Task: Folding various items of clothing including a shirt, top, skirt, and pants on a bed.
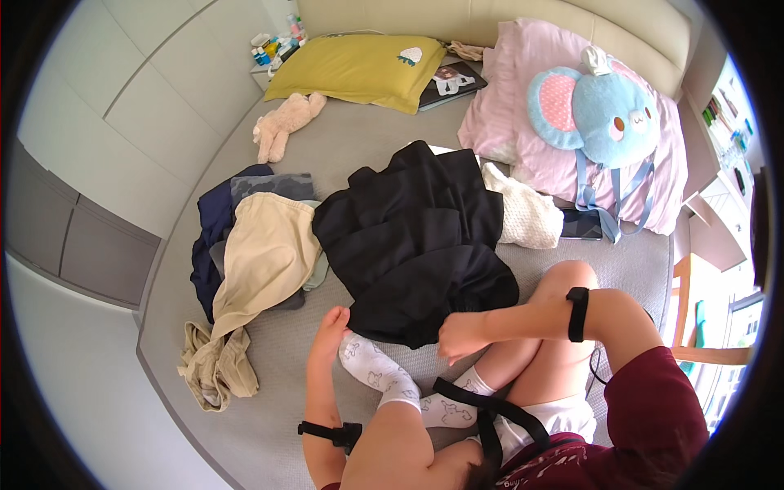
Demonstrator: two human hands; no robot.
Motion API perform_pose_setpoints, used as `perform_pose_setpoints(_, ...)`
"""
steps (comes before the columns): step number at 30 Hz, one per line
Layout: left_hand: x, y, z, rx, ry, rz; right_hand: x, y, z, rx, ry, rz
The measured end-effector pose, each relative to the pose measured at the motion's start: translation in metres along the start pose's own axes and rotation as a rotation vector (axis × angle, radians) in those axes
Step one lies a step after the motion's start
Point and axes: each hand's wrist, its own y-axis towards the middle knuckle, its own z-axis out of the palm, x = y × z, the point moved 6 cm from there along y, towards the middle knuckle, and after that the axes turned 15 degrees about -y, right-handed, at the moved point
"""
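A black garment, seemingly a skirt with folds or pleats, lies spread on the bed before me. My left hand pinches its near left edge between thumb and fingers, just beyond my socked foot. At the near right edge, my right hand is curled on the cloth; its fingertips are partly hidden. Left of the black garment sits a loose pile with a beige garment on top of a navy garment and grey camouflage cloth. A white knitted item touches the black garment's right side.
Crumpled khaki clothing lies near the bed's left edge. Farther back are a pink plush toy, a yellow-green pillow, and a dark laptop-like device. A blue plush bag rests on a pink pillow, beside a phone.
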Motion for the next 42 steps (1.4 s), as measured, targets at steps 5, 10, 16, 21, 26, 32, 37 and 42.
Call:
perform_pose_setpoints(5,-0.002,-0.003,0.001,-0.014,0.009,-0.004,-0.031,-0.03,-0.011,0.02,-0.022,0.289)
perform_pose_setpoints(10,-0.023,-0.007,0.012,-0.132,0.381,0.275,-0.054,-0.04,-0.028,-0.103,-0.041,0.714)
perform_pose_setpoints(16,-0.067,-0.042,0.075,-0.006,0.849,0.749,-0.064,-0.021,-0.024,-0.143,-0.119,0.811)
perform_pose_setpoints(21,-0.086,-0.084,0.136,0.001,1.239,1.139,-0.086,-0.026,-0.053,-0.235,-0.132,0.826)
perform_pose_setpoints(26,-0.029,-0.072,0.16,0.392,1.553,1.05,-0.09,-0.038,-0.1,-0.379,-0.319,0.651)
perform_pose_setpoints(32,-0.026,-0.055,0.132,0.256,1.563,0.949,-0.079,-0.061,-0.066,-0.276,-0.559,0.518)
perform_pose_setpoints(37,-0.015,-0.05,0.136,0.315,1.57,0.97,-0.064,-0.054,-0.024,-0.142,-0.411,0.705)
perform_pose_setpoints(42,-0.014,-0.054,0.142,0.359,1.555,1.03,-0.055,-0.048,-0.019,-0.068,-0.233,0.844)
